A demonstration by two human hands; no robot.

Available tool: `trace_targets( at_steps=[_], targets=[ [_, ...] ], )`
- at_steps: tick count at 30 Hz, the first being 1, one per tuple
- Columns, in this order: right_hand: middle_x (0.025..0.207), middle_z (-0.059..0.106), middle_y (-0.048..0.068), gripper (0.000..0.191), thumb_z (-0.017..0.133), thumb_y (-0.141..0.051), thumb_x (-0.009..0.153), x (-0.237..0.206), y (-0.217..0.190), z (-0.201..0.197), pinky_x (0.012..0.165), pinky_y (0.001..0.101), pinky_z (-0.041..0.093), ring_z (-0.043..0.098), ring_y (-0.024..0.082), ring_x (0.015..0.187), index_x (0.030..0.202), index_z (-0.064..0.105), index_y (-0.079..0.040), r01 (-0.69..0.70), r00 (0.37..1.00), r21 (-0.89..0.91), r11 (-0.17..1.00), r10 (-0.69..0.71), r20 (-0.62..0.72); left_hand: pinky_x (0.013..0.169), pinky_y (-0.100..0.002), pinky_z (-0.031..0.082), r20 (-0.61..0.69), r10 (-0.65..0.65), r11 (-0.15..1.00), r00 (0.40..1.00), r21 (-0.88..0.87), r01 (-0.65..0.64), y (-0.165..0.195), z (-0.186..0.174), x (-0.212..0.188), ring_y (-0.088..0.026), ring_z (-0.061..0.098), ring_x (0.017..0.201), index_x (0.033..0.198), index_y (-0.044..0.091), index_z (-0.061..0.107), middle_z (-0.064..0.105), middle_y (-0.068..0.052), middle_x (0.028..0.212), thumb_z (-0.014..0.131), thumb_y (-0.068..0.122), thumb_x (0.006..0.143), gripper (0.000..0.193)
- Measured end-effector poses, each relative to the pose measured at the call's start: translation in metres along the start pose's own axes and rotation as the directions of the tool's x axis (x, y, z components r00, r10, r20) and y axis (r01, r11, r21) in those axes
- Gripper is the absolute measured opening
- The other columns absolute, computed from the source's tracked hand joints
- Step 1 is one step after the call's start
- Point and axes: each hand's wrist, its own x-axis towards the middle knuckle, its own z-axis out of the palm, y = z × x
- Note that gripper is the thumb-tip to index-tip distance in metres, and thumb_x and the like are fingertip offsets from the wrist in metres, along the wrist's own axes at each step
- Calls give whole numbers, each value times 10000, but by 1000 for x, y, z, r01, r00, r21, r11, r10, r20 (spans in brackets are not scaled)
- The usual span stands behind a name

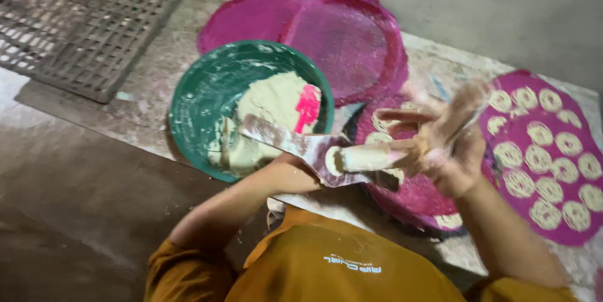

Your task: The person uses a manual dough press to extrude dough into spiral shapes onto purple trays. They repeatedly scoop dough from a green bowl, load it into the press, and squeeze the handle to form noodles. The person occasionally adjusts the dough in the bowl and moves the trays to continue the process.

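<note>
At the upper left of the frame a slatted rack (94,22) lies on the rough concrete floor (75,170). Centre, a round green basin (195,98) holds pale, sticky dough (273,104). The left hand is hidden behind a dough-smeared scraper (301,148); its fingers cannot be told. Right of centre, the right hand (440,145), fingers spread, holds a dough roll (364,157) over magenta mats (553,164) bearing spiral coils.

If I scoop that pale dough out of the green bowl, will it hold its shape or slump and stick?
The pale dough is probably soft and sticky: smears coat the green bowl wall and the right hand. It likely holds shape briefly, since it sits heaped and the coils on the pink mat stay defined. Expect it to cling to the scraper.
</note>
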Motion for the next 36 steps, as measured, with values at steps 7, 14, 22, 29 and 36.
trace_targets(
  at_steps=[7,14,22,29,36],
  targets=[
    [1449,557,289,653,610,-200,934,-56,-3,-50,1010,456,614,673,447,1259,1538,363,-169,616,780,-393,683,-462,422,809,-432,525,280,97,771,955,-628,106,58,47,29,-300,698,934,1105,69,685,712,-123,983,780,390,873,407],
    [1701,261,219,901,671,-425,1015,-124,15,-104,1307,461,287,327,374,1590,1664,147,-83,140,988,-252,958,-120,92,945,-405,522,353,82,904,932,-420,80,57,103,90,-288,687,1077,1184,108,686,720,-124,1135,773,394,849,450],
    [1368,617,227,1071,844,-623,757,-196,91,-164,1051,478,508,614,347,1260,1538,477,10,-555,830,358,751,473,295,1096,-457,428,-110,43,990,993,139,-27,20,139,115,-392,537,1291,1390,-6,495,552,-237,1412,830,199,683,809],
    [1245,597,170,882,860,-505,790,-235,71,-199,1002,462,502,602,317,1157,1429,455,-52,-311,911,387,868,388,-138,1229,-493,209,-350,-423,904,836,-96,417,-100,254,56,-449,212,1514,1601,25,84,178,-300,1617,632,177,955,861],
    [1331,559,175,954,800,-595,858,-245,65,-193,1048,446,452,550,302,1230,1531,425,-32,-235,900,421,876,360,-246,1198,-475,291,-196,-463,886,864,-65,460,-184,228,95,-408,329,1480,1646,146,62,272,-260,1639,469,116,992,771]
  ],
)
